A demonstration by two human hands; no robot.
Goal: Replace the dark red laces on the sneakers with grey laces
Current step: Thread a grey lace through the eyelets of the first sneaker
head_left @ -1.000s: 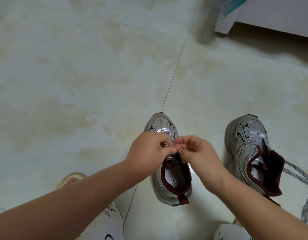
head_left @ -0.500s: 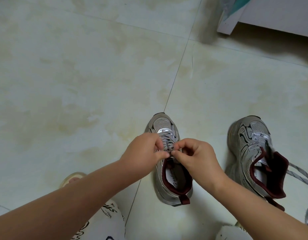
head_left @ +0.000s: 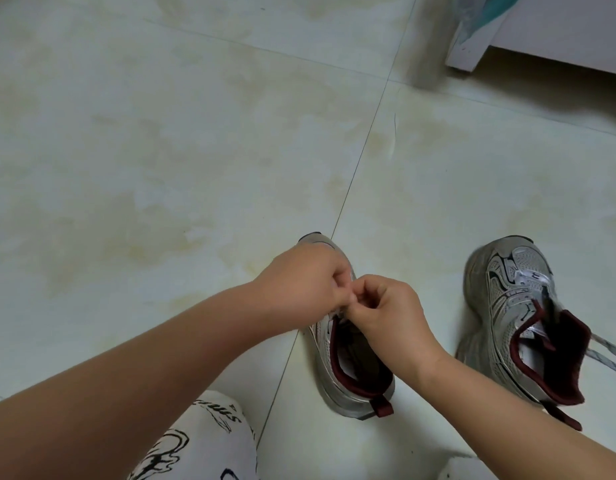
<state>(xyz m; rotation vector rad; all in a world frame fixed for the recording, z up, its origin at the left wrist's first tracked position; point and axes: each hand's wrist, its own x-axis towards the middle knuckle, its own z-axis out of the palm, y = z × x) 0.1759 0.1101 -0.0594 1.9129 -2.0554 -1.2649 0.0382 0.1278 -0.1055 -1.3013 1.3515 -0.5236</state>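
Observation:
Two grey sneakers with dark red lining stand on the tiled floor. Over the near sneaker (head_left: 355, 382) my left hand (head_left: 306, 282) and my right hand (head_left: 389, 313) meet above the tongue. Their fingertips are curled and pinch together, and a bit of grey lace shows just beneath them. The lacing itself is hidden under both hands. The other sneaker (head_left: 514, 306) stands to the right, its tongue pulled open, with grey lace (head_left: 608, 355) trailing from it toward the right edge.
White furniture (head_left: 556, 32) with a plastic bag (head_left: 479, 19) beside it stands at the back right. My knees in printed white fabric (head_left: 209, 441) show at the bottom. Pale floor tiles (head_left: 161, 150) spread to the left and ahead.
Both hands have moved slightly forward over the near sneaker's toe end and now cover the lacing that showed before. The fingertips stay pinched together. The right sneaker has not moved.

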